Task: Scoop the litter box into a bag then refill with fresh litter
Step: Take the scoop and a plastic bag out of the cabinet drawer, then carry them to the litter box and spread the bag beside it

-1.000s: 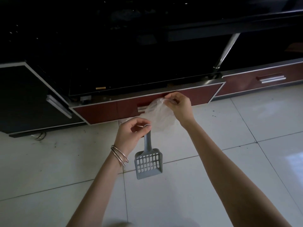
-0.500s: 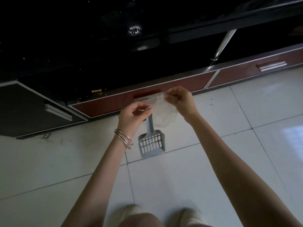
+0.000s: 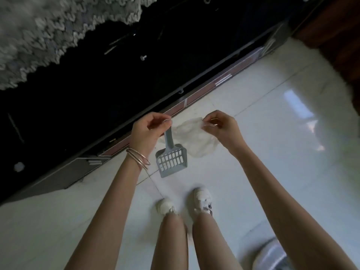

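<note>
Item: thin clear bag (image 3: 191, 141), pinched at its rim between my left hand (image 3: 149, 131) and right hand (image 3: 221, 126), hanging above the floor (image 3: 272, 152). Limp, featherlight, clingy; best gripped at the mouth edge. Grey scoop (image 3: 171, 156) dangles from my left fingers (image 3: 165, 121).

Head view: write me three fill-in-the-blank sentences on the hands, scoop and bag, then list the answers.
1. The grey slotted plastic litter scoop hangs from the ____ hand.
2. The thin translucent plastic bag is pinched at its edge by the right hand and is ____ of litter.
3. The metal bangles sit on the ____ wrist.

Answers: left; empty; left
</note>
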The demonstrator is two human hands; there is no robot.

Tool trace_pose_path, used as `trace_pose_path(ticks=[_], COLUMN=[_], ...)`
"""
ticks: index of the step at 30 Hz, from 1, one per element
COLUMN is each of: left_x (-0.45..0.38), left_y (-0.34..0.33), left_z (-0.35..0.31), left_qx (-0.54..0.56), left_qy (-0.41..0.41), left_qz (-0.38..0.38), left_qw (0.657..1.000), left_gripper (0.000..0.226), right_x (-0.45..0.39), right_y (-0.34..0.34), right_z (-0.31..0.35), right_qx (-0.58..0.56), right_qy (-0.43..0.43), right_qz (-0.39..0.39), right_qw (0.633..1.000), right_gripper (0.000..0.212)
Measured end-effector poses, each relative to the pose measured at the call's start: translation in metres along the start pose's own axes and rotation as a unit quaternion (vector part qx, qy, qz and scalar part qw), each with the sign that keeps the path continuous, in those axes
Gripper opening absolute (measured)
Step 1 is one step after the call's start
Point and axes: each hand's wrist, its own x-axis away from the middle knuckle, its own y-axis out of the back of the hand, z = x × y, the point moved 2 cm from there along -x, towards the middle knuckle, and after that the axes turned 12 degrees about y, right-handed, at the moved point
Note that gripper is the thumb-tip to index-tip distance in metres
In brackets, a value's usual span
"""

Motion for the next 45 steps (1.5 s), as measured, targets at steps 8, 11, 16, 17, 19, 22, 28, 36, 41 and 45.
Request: trace_pose_path(ticks=[8,11,16,17,19,22,28,36,41,45], left_x=[0.085,0.113,0.156,0.164,0.179,0.204,0.264,0.356,0.417,0.462], left_y=[-0.05,-0.065,-0.085,-0.089,-0.098,-0.115,-0.167,-0.246,-0.3,-0.336], left_z=[-0.142,-0.17,-0.199,-0.202,-0.206,-0.208,-0.196,-0.154,-0.12,-0.086], left_qx=[-0.055,-0.074,-0.101,-0.113,-0.134,-0.16,-0.216,-0.291,-0.321,-0.345], left_qy=[-0.03,-0.035,-0.044,-0.046,-0.05,-0.053,-0.048,-0.057,-0.062,-0.062], left_qz=[0.13,0.175,0.27,0.288,0.322,0.365,0.456,0.537,0.562,0.589], left_qw=[0.99,0.981,0.957,0.95,0.936,0.916,0.862,0.789,0.76,0.728], left_gripper=[0.012,0.008,0.01,0.01,0.012,0.013,0.017,0.014,0.012,0.013], right_x=[0.081,0.115,0.18,0.193,0.221,0.266,0.354,0.473,0.55,0.608], right_y=[0.096,0.113,0.124,0.124,0.125,0.125,0.136,0.157,0.173,0.183], right_z=[0.131,0.161,0.198,0.203,0.21,0.217,0.227,0.218,0.198,0.185], right_qx=[0.002,0.005,-0.008,-0.011,-0.014,-0.016,-0.018,0.006,-0.008,-0.018], right_qy=[-0.025,-0.036,-0.054,-0.057,-0.067,-0.084,-0.122,-0.147,-0.166,-0.175], right_qz=[-0.12,-0.187,-0.314,-0.338,-0.38,-0.441,-0.543,-0.636,-0.682,-0.721], right_qw=[0.992,0.982,0.948,0.939,0.922,0.894,0.831,0.757,0.713,0.67], right_gripper=[0.023,0.023,0.023,0.023,0.023,0.025,0.025,0.018,0.019,0.017])
